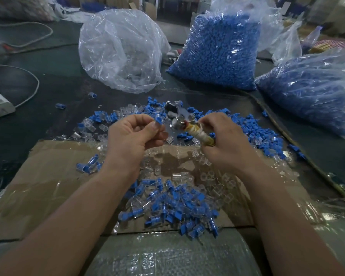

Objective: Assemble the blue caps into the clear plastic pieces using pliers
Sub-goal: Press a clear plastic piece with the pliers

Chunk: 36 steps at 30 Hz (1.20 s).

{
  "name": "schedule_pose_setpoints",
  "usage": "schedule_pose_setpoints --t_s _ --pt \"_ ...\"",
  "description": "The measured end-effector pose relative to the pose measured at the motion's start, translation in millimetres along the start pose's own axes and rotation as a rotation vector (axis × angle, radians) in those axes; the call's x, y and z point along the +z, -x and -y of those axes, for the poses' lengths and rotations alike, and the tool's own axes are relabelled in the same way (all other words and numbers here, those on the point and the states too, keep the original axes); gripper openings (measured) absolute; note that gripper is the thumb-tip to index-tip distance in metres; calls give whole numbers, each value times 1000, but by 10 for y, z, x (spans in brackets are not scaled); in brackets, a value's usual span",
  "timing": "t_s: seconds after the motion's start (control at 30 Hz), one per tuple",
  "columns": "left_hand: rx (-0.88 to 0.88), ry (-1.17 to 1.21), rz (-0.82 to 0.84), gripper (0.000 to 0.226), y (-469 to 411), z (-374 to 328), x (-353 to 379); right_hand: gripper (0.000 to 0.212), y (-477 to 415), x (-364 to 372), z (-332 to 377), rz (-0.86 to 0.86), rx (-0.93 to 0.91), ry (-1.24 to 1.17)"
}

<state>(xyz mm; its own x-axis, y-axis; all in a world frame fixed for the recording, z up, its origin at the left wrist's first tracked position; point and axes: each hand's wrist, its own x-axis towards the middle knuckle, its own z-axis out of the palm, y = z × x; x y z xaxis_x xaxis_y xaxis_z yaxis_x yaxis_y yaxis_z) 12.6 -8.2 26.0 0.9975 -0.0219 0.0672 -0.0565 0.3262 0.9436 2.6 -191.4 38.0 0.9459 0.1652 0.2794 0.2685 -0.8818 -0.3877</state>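
Head view only: a blue cap point(158, 120) was pinched between the thumb and fingertips of the left hand point(131, 134). It was held up just beside the pliers point(179, 116), probably so it could be fed straight into the jaws. The pliers' wrapped handles were gripped in the curled right hand point(225, 140). Finished pieces point(177, 204) were heaped on the cardboard point(48, 176) and loose parts point(247, 126) were spread further out on the worktop point(48, 120), presumably to avoid mix-ups.

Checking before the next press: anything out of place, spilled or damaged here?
Two stray pieces lie alone on the table, left of the loose pile. The pliers in the right hand have the handle bound in yellowish wrapping, which looks makeshift. The cap in the left hand looks fine.
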Motion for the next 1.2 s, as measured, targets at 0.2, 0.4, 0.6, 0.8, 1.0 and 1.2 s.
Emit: schedule_pose_setpoints --t_s 0.2,0.4,0.6,0.8,1.0,1.2 --pt "36 -19 6 12 1 -4 4 35 -8 43 32 78 -2 2" --pt "46 -38 14 12 -3 -1 2 31 -5 34 53 127 29 5" --pt "151 -183 -23 17 15 16 17 22 9 18 117 163 29 10" --pt "199 -247 -56 19 20 31 10 29 9 26 171 141 66 -22" --pt "182 -239 -82 20 21 32 10 34 -1 50 183 141 78 27" --pt "169 -249 -61 19 24 2 -5 32 1 49 172 129 57 -1"
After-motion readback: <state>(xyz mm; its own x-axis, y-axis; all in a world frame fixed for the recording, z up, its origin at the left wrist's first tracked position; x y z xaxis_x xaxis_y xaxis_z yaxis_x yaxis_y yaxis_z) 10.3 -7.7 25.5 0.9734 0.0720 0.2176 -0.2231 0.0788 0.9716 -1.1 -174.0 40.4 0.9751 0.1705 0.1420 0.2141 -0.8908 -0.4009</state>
